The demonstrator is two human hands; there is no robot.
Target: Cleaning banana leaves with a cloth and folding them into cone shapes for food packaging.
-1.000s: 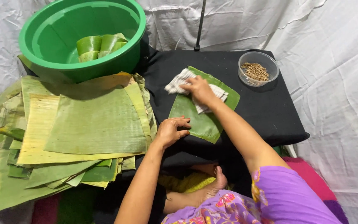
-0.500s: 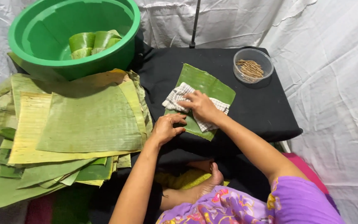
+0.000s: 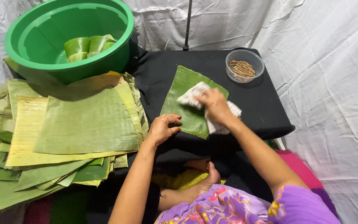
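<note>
A green banana leaf piece (image 3: 181, 101) lies flat on the black table (image 3: 253, 103). My right hand (image 3: 214, 105) presses a white checked cloth (image 3: 189, 97) onto the middle of the leaf. My left hand (image 3: 162, 127) rests with curled fingers on the leaf's near left edge, pinning it down. The cloth sticks out on both sides of my right hand.
A thick stack of banana leaf sheets (image 3: 67, 128) lies to the left. Behind it stands a green basin (image 3: 117, 54) holding rolled leaves (image 3: 88, 45). A clear bowl of small sticks (image 3: 243, 66) sits at the table's far right. A black pole (image 3: 187, 25) rises behind; my bare foot (image 3: 206, 178) is below.
My right hand has slid the cloth across the leaf, from its far part toward the middle. The left hand stays on the leaf's near edge. The view has shifted slightly.
</note>
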